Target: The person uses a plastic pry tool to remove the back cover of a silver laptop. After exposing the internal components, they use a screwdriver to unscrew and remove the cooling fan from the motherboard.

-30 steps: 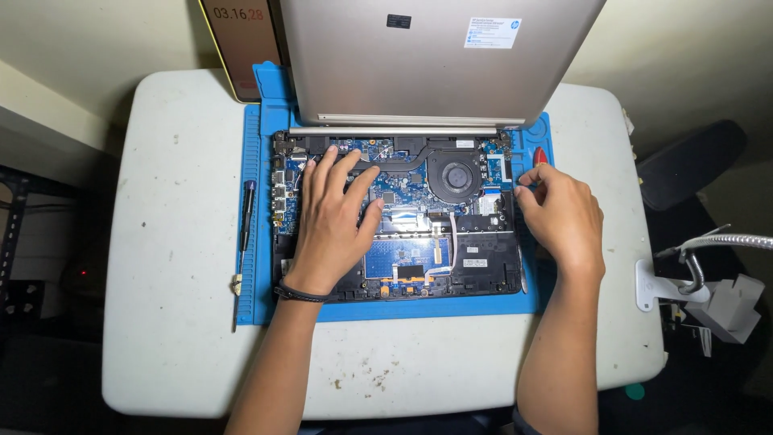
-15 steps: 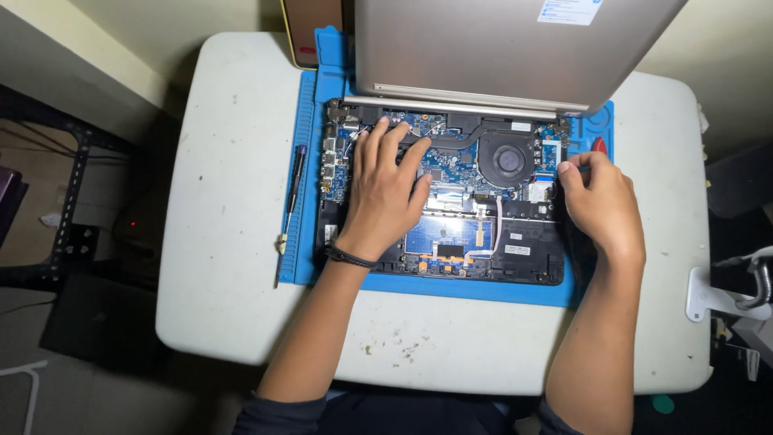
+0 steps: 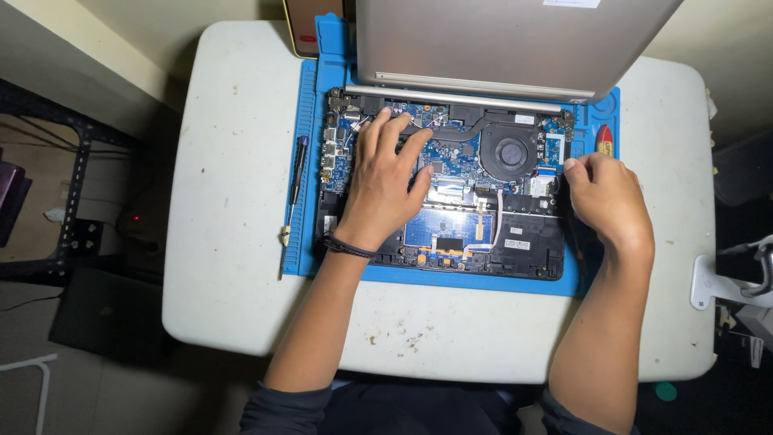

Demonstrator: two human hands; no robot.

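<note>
White table (image 3: 241, 242), blue mat (image 3: 310, 161); screwdriver (image 3: 294, 189) beside opened laptop (image 3: 451, 201); left hand (image 3: 382, 189) flat, released; right hand (image 3: 608, 201) clenched at edge.

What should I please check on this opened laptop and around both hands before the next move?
1. Laptop base sits fully on the blue mat: ok.
2. Left hand flat on the circuit board, steadying it: ok.
3. Right hand at the base's right edge, fingers curled; what it grips: cannot tell.
4. Screwdriver within reach, lying at the mat's left edge: ok.
5. Cooling fan uncovered, no hand on it: ok.
6. Loose screws accounted for: cannot tell.
</note>
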